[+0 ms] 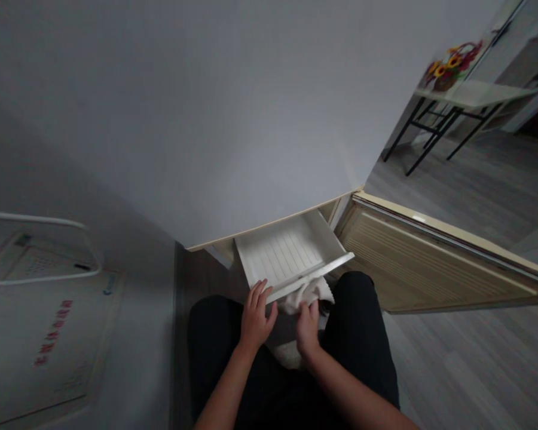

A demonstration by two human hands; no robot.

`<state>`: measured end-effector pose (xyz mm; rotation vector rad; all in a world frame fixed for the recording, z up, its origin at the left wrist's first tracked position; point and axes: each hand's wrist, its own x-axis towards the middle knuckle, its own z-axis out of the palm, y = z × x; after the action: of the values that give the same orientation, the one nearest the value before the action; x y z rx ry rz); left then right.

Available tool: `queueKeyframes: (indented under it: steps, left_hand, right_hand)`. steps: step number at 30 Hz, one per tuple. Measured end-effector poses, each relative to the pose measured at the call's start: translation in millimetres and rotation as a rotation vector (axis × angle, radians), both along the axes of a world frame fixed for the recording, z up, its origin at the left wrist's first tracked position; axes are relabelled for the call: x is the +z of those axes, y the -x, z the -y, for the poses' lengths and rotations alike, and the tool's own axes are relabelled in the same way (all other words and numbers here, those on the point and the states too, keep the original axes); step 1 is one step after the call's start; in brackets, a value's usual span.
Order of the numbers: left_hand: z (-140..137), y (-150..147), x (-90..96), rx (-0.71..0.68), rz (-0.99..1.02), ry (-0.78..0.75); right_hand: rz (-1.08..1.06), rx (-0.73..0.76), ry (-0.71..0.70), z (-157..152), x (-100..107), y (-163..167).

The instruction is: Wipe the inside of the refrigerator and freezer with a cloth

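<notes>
White drawer (291, 248) is sticking out from under the lower edge of a big white panel (233, 119), low down, just in front of the person's knees. Ribbed bottom is showing, sides and front rim are standing up around it.

Pale cloth (314, 291) is bunching against the drawer's front face, nearer the right front corner than the left hand is. Right hand (308, 327) is gripping it: grip clenched on the cloth, thumb lying up top, some fingers hiding from view. Left hand (256, 313) is touching the drawer's front left corner, fingers reaching over the rim, thumb sitting apart from them; whether that grip is grasping the rim or only resting, cannot tell.

Dark trousers (363, 334) are flanking both hands, one knee each side. Something greyish is lying between the legs under the hands, too unclear for naming.

To the drawer's right, a yellowish door (421, 257) is standing open, its ribbed inner side facing the person. Grey plank floor (466, 352) is running past it. Farther off, upper right, a white desk (488, 94) is standing on black legs, flowers (452, 63) sitting near its left end. Far left, a pale board (49, 334) is carrying red lettering, a white rail (36, 222) looping above.
</notes>
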<state>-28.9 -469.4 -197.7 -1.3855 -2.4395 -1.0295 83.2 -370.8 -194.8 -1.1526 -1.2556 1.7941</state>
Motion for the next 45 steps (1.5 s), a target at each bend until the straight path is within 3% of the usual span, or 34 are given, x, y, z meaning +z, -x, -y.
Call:
queueKeyframes:
  steps: [4,7,10,12,14,17,20,27,30,34,37,41,45]
  left_hand:
    - [33,-4,-26.2,0.12,0.325,-0.173]
    - [45,2,-43.8,0.282,0.592,-0.368]
    - [42,15,-50.1,0.458,0.806,-0.608]
    - [37,24,-51.2,0.57,0.898,-0.739]
    - [33,30,-53.3,0.656,0.935,-0.799]
    - [32,31,-60.2,0.702,0.938,-0.77]
    - [33,30,-67.3,0.693,0.926,-0.735]
    - [37,30,-64.8,0.663,0.888,-0.685]
    - [42,25,-61.8,0.62,0.811,-0.65]
    - [45,15,-59.6,0.587,0.78,-0.622]
    - [38,14,-55.6,0.547,0.755,-0.596]
    - [23,12,-47.4,0.476,0.744,-0.562]
    - [10,0,-42.3,0.331,0.677,-0.484]
  right_hand:
    - [0.072,-0.004,-0.117,-10,14,-34]
    - [0.048,0.128,-0.399,-11,39,-30]
    - [0.089,0.548,-0.861,-9,60,20]
    - [0.285,0.908,-1.143,-4,64,69]
    - [0.554,1.18,-1.27,3,60,117]
    - [0.881,1.29,-1.304,11,51,172]
    - [0.922,1.208,-1.34,13,48,200]
    - [0.819,1.035,-1.164,30,24,206]
    - [0.758,1.063,-1.17,34,17,200]
    - [0.757,1.336,-1.2,20,34,171]
    - [0.564,1.493,-1.287,-1,49,124]
    - [0.255,1.274,-1.229,-43,45,50]
    - [0.318,0.912,-1.122,-104,26,-4]
